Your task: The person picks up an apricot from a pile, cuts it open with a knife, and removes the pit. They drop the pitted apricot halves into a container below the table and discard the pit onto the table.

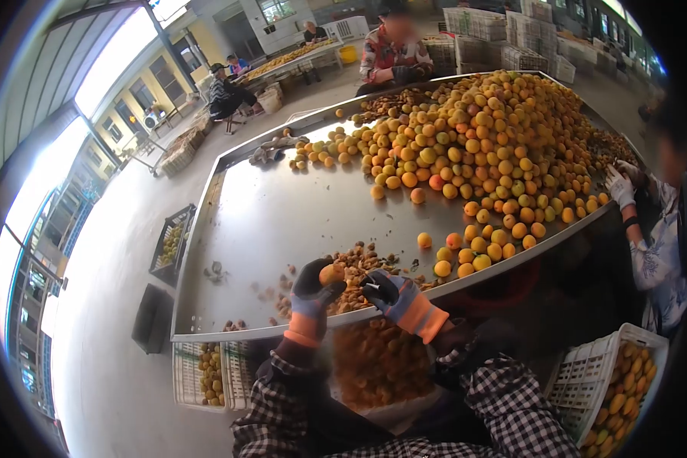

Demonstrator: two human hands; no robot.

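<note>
My left hand (311,296), in a dark-palmed glove with an orange cuff, is closed around an apricot (330,274) above the near edge of the metal table. Close by on the right, my right hand (399,299) wears a matching glove. Its fingers are closed on a small thin whitish tool (372,285), whose exact kind I cannot make out. Between and behind both hands lies a heap of brown apricot pits (362,262). Below the table edge, between my arms, a container of orange-brown fruit pieces (380,362) shows, blurred.
A raised rim borders the metal table (244,221). Whole apricots (481,153) are heaped across its far right. Grey gloves (276,145) lie at the back left. White crates (595,374) flank me. Co-workers sit at the far side (393,57) and right (660,252).
</note>
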